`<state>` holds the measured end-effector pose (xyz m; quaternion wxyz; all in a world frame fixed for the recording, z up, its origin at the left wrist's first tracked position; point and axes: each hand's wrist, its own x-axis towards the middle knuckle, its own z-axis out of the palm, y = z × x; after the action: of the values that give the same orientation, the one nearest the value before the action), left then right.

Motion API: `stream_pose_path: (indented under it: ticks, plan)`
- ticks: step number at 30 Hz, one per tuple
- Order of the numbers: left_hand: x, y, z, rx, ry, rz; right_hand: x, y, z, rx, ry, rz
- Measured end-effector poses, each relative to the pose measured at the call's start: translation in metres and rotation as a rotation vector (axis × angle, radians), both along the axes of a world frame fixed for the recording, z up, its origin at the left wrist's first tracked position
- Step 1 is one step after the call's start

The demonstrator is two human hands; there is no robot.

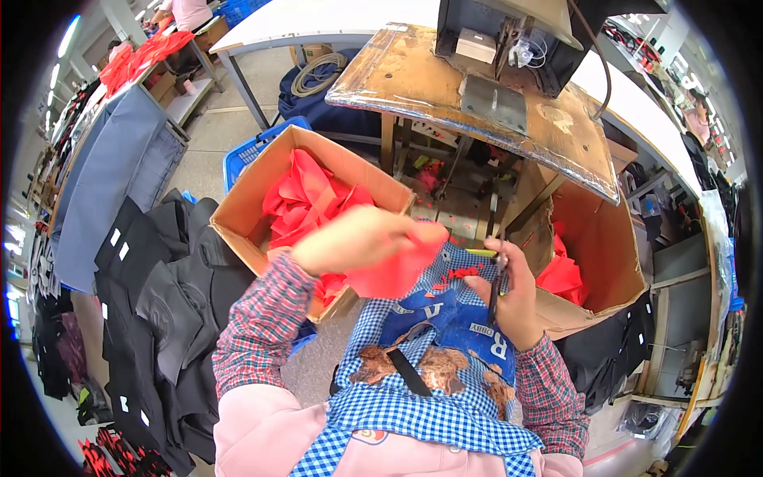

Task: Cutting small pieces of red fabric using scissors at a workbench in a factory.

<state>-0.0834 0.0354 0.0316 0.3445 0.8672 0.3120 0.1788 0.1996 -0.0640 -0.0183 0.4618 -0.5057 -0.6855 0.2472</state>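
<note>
Holding a red cloth piece (393,266) over the lap, the left hand (350,238) is closed around its upper edge. The cloth looks light, soft and floppy, best pinched near an edge. The right hand (513,298) is closed on dark scissors (497,282), just beside the cloth

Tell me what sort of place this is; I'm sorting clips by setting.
Probably a garment workshop: a sewing machine on a worn wooden table, cardboard boxes of red fabric pieces, and stacked dark garments.
</note>
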Motion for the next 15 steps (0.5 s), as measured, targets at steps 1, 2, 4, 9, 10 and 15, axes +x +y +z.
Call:
stream_pose_path:
  ticks: [1,2,4,9,10,15]
  plan:
    - [0.016,-0.011,0.006,-0.010,0.012,-0.053,-0.005,0.004,0.008,0.008,0.003,0.004]
    - [0.032,-0.020,0.017,-0.069,-0.020,-0.119,-0.009,0.008,0.015,0.022,-0.023,0.119]
    - [0.042,-0.022,-0.001,-0.086,-0.087,-0.202,-0.014,0.006,0.029,-0.077,-0.065,0.260]
    - [0.047,-0.023,-0.034,-0.346,-0.198,-0.189,0.000,-0.008,0.017,-0.438,0.125,0.200]
    - [0.045,-0.023,-0.043,-0.469,-0.199,-0.176,0.002,-0.011,0.012,-0.447,0.227,0.209]
    - [0.046,-0.028,-0.084,-1.058,-0.365,-0.134,0.004,-0.008,0.002,-0.423,0.515,0.233]
